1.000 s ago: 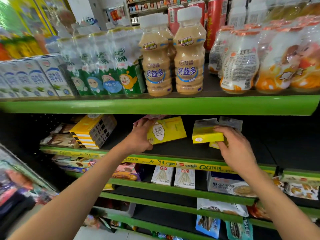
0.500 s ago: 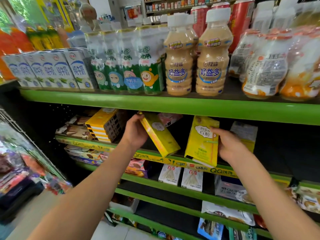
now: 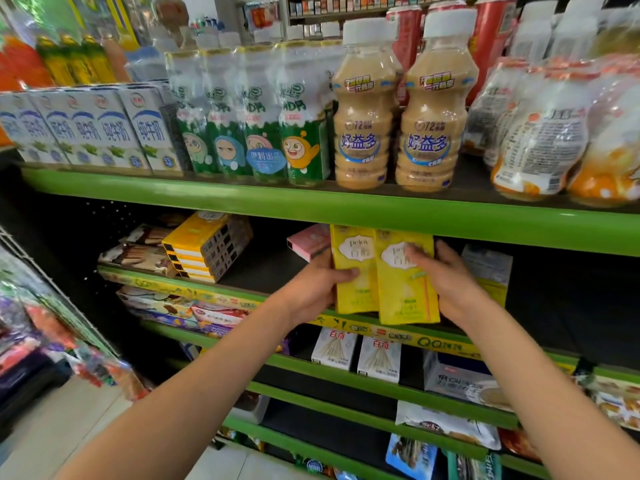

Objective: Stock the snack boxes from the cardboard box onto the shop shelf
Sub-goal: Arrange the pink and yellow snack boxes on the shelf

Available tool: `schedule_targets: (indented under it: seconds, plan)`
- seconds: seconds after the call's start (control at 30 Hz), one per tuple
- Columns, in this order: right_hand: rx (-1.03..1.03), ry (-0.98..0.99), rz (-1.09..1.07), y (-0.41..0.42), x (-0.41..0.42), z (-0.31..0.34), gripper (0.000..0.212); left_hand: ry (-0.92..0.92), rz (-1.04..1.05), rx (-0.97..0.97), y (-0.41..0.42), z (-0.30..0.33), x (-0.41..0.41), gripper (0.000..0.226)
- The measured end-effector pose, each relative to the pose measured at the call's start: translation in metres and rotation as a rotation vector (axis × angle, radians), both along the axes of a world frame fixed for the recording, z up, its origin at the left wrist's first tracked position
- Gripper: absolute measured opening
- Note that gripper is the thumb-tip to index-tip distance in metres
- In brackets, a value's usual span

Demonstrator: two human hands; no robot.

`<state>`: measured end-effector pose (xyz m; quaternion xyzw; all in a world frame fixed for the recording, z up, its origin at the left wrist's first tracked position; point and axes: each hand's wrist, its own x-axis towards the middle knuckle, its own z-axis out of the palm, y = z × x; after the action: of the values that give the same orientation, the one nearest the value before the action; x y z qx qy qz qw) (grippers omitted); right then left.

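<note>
Your left hand [image 3: 313, 287] grips one upright yellow snack box [image 3: 353, 271]; your right hand [image 3: 446, 278] holds the second yellow box [image 3: 403, 289] touching beside it at the shelf [image 3: 277, 271] edge.

Two upright yellow snack boxes [image 3: 382, 282], side by side

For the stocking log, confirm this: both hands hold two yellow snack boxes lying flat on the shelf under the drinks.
Not flat. The head view shows the two yellow snack boxes upright, side by side, left hand and right hand gripping them on the shelf under the drinks.
</note>
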<state>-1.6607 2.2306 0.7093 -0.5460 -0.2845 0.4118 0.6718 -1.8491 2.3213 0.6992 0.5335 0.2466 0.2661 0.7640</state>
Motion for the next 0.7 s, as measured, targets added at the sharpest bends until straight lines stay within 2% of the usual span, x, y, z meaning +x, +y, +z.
schedule_targets:
  seconds: [0.13, 0.23, 0.33, 0.47, 0.6, 0.7]
  plan:
    - [0.087, -0.062, -0.141, 0.008, 0.006, 0.005, 0.012, -0.045, 0.202, 0.111, 0.020, 0.008, -0.008, 0.040]
    - [0.022, -0.158, -0.018, 0.009, 0.000, -0.012, 0.024, 0.094, 0.193, 0.237, 0.020, 0.000, -0.012, 0.048]
    - [-0.107, -0.204, 0.156, 0.003, -0.002, -0.028, 0.034, 0.158, 0.116, 0.191, 0.018, -0.007, -0.018, 0.056]
    - [-0.127, -0.141, 0.123, 0.000, 0.001, -0.029, 0.028, 0.128, 0.042, 0.175, 0.017, -0.002, -0.020, 0.057]
    - [-0.146, -0.014, 0.154, -0.004, 0.003, -0.030, 0.043, 0.105, 0.005, 0.138, 0.015, -0.007, -0.025, 0.071]
    - [-0.132, 0.038, 0.191, -0.009, 0.003, -0.031, 0.047, 0.103, -0.036, 0.133, 0.015, -0.009, -0.030, 0.075]
